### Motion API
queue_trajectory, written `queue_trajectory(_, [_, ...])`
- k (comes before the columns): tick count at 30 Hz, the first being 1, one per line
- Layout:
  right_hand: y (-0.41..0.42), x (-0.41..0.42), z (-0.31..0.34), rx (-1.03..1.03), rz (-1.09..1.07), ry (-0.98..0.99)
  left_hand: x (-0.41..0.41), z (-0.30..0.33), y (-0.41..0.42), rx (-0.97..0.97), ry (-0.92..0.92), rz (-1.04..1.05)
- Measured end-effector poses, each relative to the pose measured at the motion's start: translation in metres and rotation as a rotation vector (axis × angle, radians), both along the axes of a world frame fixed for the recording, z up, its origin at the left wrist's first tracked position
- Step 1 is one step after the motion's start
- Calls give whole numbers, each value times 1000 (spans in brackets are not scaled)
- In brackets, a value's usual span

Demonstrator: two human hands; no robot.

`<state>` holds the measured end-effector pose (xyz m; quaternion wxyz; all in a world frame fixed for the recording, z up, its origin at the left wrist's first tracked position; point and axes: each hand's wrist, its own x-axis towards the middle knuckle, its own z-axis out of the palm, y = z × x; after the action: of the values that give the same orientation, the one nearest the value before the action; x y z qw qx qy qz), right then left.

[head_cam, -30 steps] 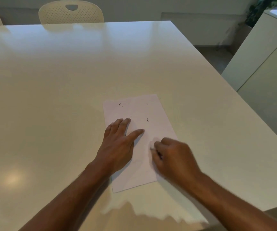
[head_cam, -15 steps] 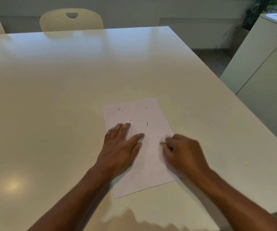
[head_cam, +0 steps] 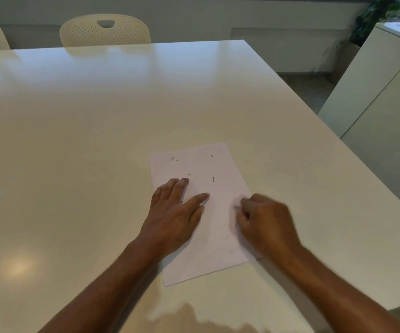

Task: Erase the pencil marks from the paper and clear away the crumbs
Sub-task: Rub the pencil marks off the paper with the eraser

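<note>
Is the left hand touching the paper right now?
Touching. The head view shows the left hand lying flat on the paper, its straight fingers pressed against the sheet.

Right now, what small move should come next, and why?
Probably sweep the right hand up the paper toward the dark specks. They lie beyond both hands, while the left hand rests flat on the sheet.

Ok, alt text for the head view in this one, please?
A person's left hand presses flat on a white sheet of paper on a cream table, while the right hand, fingers curled and blurred, works at the sheet's right edge. Small dark eraser crumbs lie on the paper's far half.
</note>
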<state>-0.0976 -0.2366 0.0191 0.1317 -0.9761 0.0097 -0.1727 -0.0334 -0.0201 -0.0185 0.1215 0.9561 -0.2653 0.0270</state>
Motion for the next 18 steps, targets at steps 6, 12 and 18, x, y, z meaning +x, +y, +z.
queue_trajectory(6, [0,-4,-3,23,56,23,0,1,0,4,-8,-11])
queue_trajectory(12, [26,-24,0,-13,114,67,1,0,0,12,-11,-11])
queue_trajectory(18, [-20,4,0,-20,-69,7,0,1,1,12,-1,-17])
